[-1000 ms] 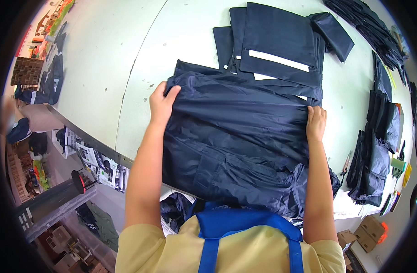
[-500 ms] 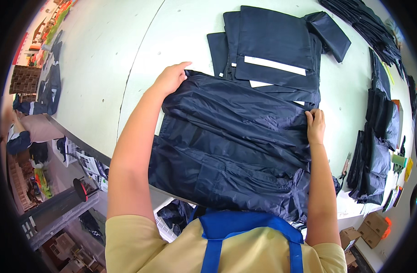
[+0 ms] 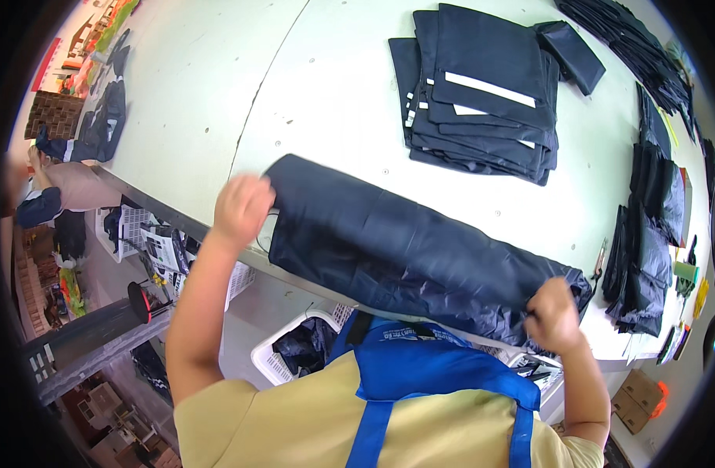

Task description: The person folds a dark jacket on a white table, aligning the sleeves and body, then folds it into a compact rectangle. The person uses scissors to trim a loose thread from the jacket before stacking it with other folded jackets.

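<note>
A dark navy piece of shiny fabric (image 3: 404, 242) hangs between my hands, folded over lengthwise and slanting down to the right along the table's near edge. My left hand (image 3: 244, 209) is closed at its upper left corner, slightly blurred. Lower down, my right hand (image 3: 556, 316) is curled tight on its right end, with the fingertips partly hidden. Beyond the cloth lies a stack of folded dark fabric pieces (image 3: 490, 109) with white strips showing, apart from both hands.
The pale table (image 3: 326, 101) has dark garments (image 3: 642, 226) piled along its right side. Small scissors (image 3: 599, 260) lie near them. Below the near edge stands a white basket (image 3: 273, 360) with dark cloth inside. Another person (image 3: 77, 186) is at the far left.
The cloth has come toward me, off the stack, and is folded into a narrower band. Both hands moved nearer; the left closed on the corner and the right shifted down.
</note>
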